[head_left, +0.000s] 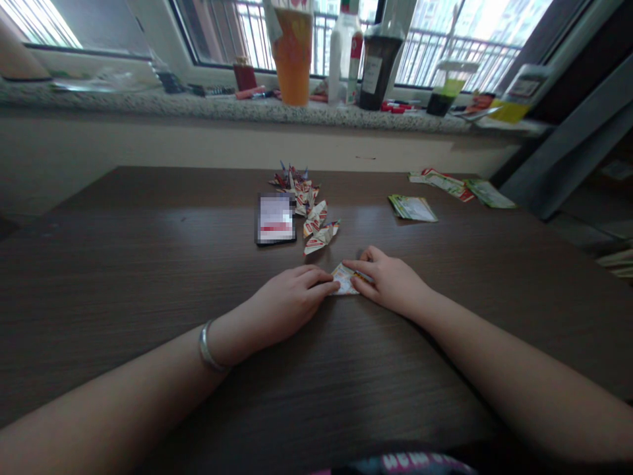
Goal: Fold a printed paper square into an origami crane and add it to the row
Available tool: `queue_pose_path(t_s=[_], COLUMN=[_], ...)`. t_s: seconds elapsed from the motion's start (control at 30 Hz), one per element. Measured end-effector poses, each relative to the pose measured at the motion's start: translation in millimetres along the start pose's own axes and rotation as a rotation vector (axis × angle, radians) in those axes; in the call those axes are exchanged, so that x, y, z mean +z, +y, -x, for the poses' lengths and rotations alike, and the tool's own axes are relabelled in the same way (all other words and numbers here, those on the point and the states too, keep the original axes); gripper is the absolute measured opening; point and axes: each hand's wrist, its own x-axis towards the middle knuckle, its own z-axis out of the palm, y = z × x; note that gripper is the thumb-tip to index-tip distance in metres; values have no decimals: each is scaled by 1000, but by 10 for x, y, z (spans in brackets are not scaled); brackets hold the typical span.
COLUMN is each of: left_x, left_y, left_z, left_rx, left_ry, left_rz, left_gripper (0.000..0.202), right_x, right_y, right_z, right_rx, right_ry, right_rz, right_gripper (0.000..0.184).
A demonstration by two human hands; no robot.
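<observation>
A small piece of folded printed paper (345, 280) lies on the brown table between my two hands. My left hand (291, 298), with a silver bangle on its wrist, holds the paper's left edge under its fingertips. On the other side, my right hand (390, 280) grips the paper's right part with thumb and fingers. Part of the paper is hidden under the fingers. Just beyond stand folded paper shapes (320, 236) in white and red, in a row running away from me. Beside them lies a dark-edged device (275, 221) with a blurred-out screen.
A stack of printed paper sheets (412, 208) lies to the right on the table (148, 277). Farther back are more paper strips (448, 185). The stone windowsill (198, 105) holds an orange drink cup (293, 59), a dark bottle (378, 69) and several other items.
</observation>
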Motion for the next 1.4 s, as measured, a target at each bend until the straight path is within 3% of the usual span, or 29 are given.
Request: queue_pose_path(t_s=[0.53,0.9,1.1,1.4], left_x=[3,-46,-68,-58], left_y=[7,57,70,64], left_z=[6,-22,-20,-27], left_rx=[-45,-23,-22,-11], left_ry=[-1,-63,-79,-72], left_rz=[58,-33,-57,-62], left_gripper=[35,32,34,33], right_x=[-30,-20,6,25], right_y=[-2,-29,-22,-41], right_z=[-34,-27,-10,35], right_rx=[75,90,152,38], right_ry=[-79,-24,47,53], right_rz=[52,5,-148,-68], right_gripper=[42,40,31,32])
